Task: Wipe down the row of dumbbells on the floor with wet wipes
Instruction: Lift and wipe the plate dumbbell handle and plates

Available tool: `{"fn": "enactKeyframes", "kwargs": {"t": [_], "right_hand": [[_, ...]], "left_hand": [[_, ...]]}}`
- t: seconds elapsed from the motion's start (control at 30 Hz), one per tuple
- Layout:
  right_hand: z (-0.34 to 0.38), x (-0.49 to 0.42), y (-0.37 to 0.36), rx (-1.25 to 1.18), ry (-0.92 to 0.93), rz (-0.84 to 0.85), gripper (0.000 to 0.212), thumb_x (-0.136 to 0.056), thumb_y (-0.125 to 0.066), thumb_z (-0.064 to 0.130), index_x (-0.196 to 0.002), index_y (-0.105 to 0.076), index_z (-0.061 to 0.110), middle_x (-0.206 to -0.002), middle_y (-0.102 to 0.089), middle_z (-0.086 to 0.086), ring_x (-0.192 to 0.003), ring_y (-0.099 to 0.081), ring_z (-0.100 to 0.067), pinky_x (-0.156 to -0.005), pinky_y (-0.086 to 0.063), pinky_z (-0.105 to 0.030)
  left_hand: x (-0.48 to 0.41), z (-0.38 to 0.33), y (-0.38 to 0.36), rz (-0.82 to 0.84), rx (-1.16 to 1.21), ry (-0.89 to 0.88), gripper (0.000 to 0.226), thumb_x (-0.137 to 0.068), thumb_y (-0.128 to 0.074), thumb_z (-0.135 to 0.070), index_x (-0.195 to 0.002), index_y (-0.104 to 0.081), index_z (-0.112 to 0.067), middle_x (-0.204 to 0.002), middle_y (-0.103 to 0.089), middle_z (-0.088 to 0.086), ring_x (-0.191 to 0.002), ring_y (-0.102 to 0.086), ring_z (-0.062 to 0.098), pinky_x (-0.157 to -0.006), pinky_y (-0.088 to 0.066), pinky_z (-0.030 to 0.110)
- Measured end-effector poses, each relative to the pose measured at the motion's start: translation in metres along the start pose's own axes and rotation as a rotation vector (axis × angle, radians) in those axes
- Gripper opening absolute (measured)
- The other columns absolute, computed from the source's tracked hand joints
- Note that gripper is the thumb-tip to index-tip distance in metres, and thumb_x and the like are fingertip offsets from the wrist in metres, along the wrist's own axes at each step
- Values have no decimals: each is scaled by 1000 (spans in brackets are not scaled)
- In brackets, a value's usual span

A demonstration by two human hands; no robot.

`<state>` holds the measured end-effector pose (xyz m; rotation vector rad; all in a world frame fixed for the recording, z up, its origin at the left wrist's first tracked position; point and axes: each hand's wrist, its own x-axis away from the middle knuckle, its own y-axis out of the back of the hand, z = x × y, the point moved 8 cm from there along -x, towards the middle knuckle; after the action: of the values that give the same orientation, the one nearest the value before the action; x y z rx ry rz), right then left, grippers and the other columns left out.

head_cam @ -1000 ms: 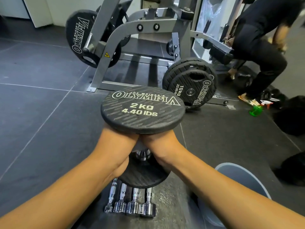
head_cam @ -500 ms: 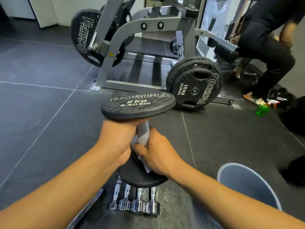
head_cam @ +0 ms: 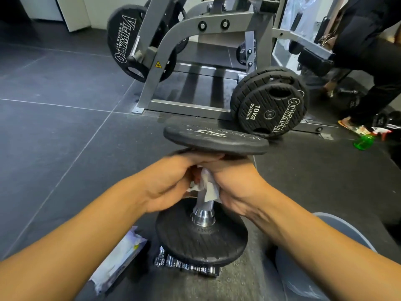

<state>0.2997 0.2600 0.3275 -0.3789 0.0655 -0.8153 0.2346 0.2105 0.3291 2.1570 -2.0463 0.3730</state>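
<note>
Dumbbell handle [head_cam: 203, 203] half-hidden behind left hand [head_cam: 168, 183], right hand [head_cam: 237, 181] and wipe [head_cam: 209, 186]

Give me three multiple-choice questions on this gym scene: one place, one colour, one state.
1. The white wet-wipe pack lies: A) on the floor left of the black-plated, chrome-handled dumbbell; B) in a bin; C) on a bench.
2. The translucent plastic spray bottle is: A) red; B) green; C) blue.
3. The crumpled white wipe is: A) dropped; B) binned; C) held on the dumbbell's handle by the right hand.
A, it lies beside the dumbbell; B, bright green body; C, fingers curl round it.
</note>
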Motion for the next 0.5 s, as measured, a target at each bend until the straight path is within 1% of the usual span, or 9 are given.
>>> {"fn": "enactKeyframes", "kwargs": {"t": [0.03,0.07,0.13,0.2,0.27,0.33,0.4,0.43,0.5], "right_hand": [[1,1,2,-40,-21,-28,7,-93,-62,-2,-92,-68,-1,-87,-67,-21,-76,-66,-31,-67,-58,-47],[0,-1,7,-68,-31,-65,15,-93,-62,-3,-82,-71,2,-80,-69,-16,-68,-68,-25,-61,-59,-40],[2,-5,22,-119,-41,-202,26,-92,-63,-4,-70,-69,8,-64,-64,-6,-50,-61,-13,-47,-53,-27],[8,-9,37,-167,-37,-269,20,-91,-63,-4,-74,-64,7,-58,-56,-1,-42,-49,-8,-45,-43,-23],[16,-11,42,-208,-11,-252,15,-89,-65,-1,-78,-61,9,-59,-55,3,-43,-41,-6,-49,-38,-23],[22,-11,47,-239,-5,-210,12,-86,-64,3,-77,-61,10,-59,-58,6,-46,-38,-5,-51,-38,-21],[25,-12,54,-272,10,-228,15,-86,-65,4,-75,-61,13,-59,-52,7,-48,-37,-6,-52,-38,-22],[28,-12,59,-289,28,-258,19,-88,-64,3,-73,-61,14,-58,-48,8,-48,-36,-6,-53,-38,-23],[31,-14,69,-332,69,-331,29,-89,-64,2,-65,-60,18,-56,-46,7,-47,-34,-7,-55,-38,-25]], "left_hand": [[1,5,2,21,4,37,52,-98,-56,-29,-133,-58,9,-138,-58,28,-113,-62,32,-82,-53,20],[0,9,3,54,-59,98,60,-91,-59,-43,-134,-62,-1,-138,-63,19,-121,-64,26,-93,-52,23],[2,25,9,104,-167,183,67,-85,-58,-66,-128,-70,-16,-131,-71,1,-125,-64,17,-108,-48,36],[-1,49,35,-37,-219,310,69,-86,-51,-79,-113,-78,-22,-111,-78,-1,-112,-69,19,-101,-51,48],[3,73,41,-88,-128,479,63,-92,-51,-71,-111,-75,-17,-102,-78,13,-99,-73,33,-85,-58,56],[8,81,22,-53,99,543,53,-97,-53,-55,-125,-66,-11,-112,-74,24,-96,-73,44,-76,-58,60],[2,75,15,-134,266,456,44,-99,-54,-39,-129,-62,-8,-110,-74,26,-87,-76,40,-68,-60,55],[1,67,15,-207,280,383,41,-99,-54,-36,-126,-62,-6,-107,-75,27,-82,-76,37,-65,-61,54],[6,48,7,-315,192,270,41,-101,-50,-42,-113,-66,-6,-98,-77,23,-76,-77,32,-68,-63,54]]}}
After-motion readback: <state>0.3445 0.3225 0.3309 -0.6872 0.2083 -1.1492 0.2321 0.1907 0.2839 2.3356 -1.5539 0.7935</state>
